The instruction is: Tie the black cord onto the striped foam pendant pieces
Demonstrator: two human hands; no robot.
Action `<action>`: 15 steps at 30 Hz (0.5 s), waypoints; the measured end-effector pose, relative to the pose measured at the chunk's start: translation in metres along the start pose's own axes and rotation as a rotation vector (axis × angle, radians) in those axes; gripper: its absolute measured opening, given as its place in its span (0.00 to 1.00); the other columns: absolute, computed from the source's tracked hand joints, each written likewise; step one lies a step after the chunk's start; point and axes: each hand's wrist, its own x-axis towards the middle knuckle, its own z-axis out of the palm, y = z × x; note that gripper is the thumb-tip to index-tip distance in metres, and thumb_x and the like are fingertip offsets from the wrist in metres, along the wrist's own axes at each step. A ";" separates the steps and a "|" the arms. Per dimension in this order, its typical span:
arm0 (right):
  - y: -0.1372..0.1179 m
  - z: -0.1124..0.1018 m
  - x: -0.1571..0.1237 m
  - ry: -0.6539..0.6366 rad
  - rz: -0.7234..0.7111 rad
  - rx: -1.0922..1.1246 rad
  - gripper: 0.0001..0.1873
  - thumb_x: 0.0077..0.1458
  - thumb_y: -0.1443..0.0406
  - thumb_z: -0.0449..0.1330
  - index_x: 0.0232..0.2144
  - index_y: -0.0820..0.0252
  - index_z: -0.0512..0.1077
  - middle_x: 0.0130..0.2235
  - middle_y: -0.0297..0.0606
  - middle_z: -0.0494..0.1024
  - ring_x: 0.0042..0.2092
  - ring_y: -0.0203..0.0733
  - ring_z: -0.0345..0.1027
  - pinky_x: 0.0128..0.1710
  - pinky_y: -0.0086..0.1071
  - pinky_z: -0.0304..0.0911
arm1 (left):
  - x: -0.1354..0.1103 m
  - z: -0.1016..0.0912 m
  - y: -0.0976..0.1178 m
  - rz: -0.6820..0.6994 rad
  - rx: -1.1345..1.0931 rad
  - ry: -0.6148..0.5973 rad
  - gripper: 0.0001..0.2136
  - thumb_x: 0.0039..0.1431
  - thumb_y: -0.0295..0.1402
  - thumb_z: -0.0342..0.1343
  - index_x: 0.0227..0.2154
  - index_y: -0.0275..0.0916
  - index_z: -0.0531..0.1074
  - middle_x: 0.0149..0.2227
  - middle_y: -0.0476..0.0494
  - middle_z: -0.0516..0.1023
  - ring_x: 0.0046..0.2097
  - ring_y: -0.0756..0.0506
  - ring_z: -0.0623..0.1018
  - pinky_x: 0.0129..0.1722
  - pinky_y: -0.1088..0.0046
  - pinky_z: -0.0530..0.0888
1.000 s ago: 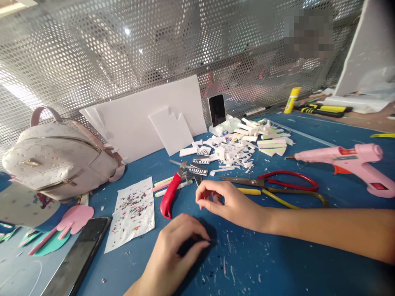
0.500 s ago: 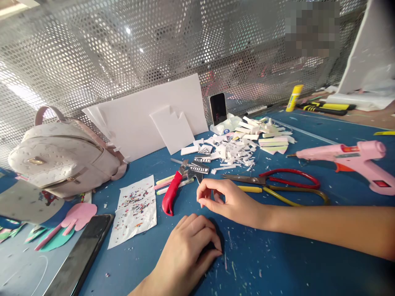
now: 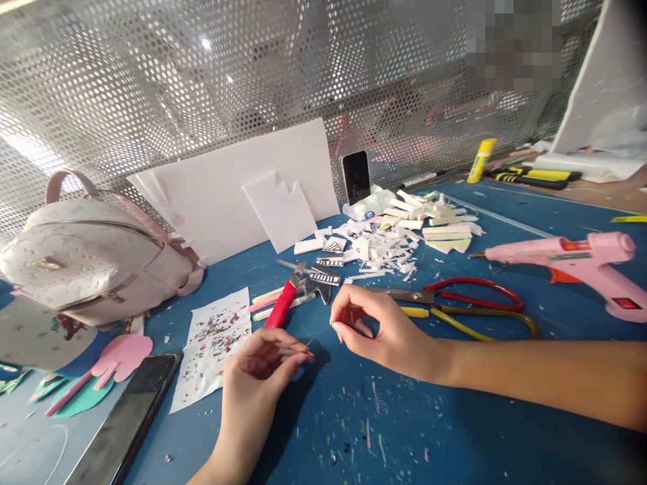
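Note:
My left hand [image 3: 265,370] is raised over the blue table, thumb and fingers pinched together. A tiny thin sliver shows at its fingertips, too small to name. To its right, my right hand [image 3: 377,320] is curled with thumb and index finger meeting; whatever it holds, if anything, is hidden. Partly behind the left hand lies a red-handled cutter [image 3: 286,303]. Beyond the hands are several markers [image 3: 265,296] and a dark star-shaped piece [image 3: 319,288]. Scissors [image 3: 404,294] with red and yellow handles lie behind the right hand. A white paper [image 3: 217,337] strewn with small coloured bits is left of the left hand.
White foam scraps [image 3: 384,246] are heaped near a propped phone [image 3: 356,178]. White boards [image 3: 227,195] lean on the perforated metal screen [image 3: 202,87]. A pink glue gun [image 3: 561,256] lies right, a backpack [image 3: 101,263] and a dark phone [image 3: 126,417] left.
My left hand has lifted off the table, turned palm inward and moved left and up, now partly covering the cutter's handle. My right hand has shifted slightly right.

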 end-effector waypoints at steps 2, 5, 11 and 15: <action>0.001 0.000 -0.002 -0.010 -0.032 0.003 0.03 0.57 0.70 0.57 0.32 0.59 0.66 0.30 0.31 0.69 0.27 0.32 0.58 0.24 0.28 0.56 | -0.001 0.002 0.001 0.018 -0.031 0.011 0.06 0.51 0.26 0.67 0.31 0.38 0.75 0.29 0.49 0.82 0.33 0.48 0.83 0.36 0.77 0.79; 0.002 0.000 -0.004 -0.036 -0.050 0.006 0.03 0.57 0.70 0.57 0.33 0.59 0.67 0.30 0.31 0.69 0.27 0.31 0.58 0.24 0.28 0.56 | -0.002 0.003 0.002 0.034 -0.043 0.013 0.07 0.52 0.26 0.66 0.32 0.38 0.74 0.29 0.49 0.82 0.33 0.49 0.83 0.37 0.76 0.80; 0.003 0.000 -0.002 -0.023 -0.055 -0.012 0.04 0.57 0.71 0.58 0.33 0.58 0.66 0.30 0.31 0.69 0.27 0.31 0.57 0.24 0.28 0.56 | -0.002 0.002 0.003 0.034 -0.033 0.004 0.08 0.52 0.25 0.65 0.35 0.39 0.73 0.30 0.49 0.82 0.33 0.48 0.83 0.38 0.75 0.80; 0.003 0.000 -0.002 -0.016 -0.053 -0.010 0.04 0.57 0.71 0.58 0.32 0.58 0.66 0.30 0.31 0.69 0.27 0.32 0.57 0.25 0.28 0.56 | -0.003 0.001 0.003 0.047 -0.010 0.009 0.09 0.52 0.25 0.65 0.35 0.39 0.72 0.30 0.49 0.82 0.33 0.48 0.83 0.38 0.73 0.81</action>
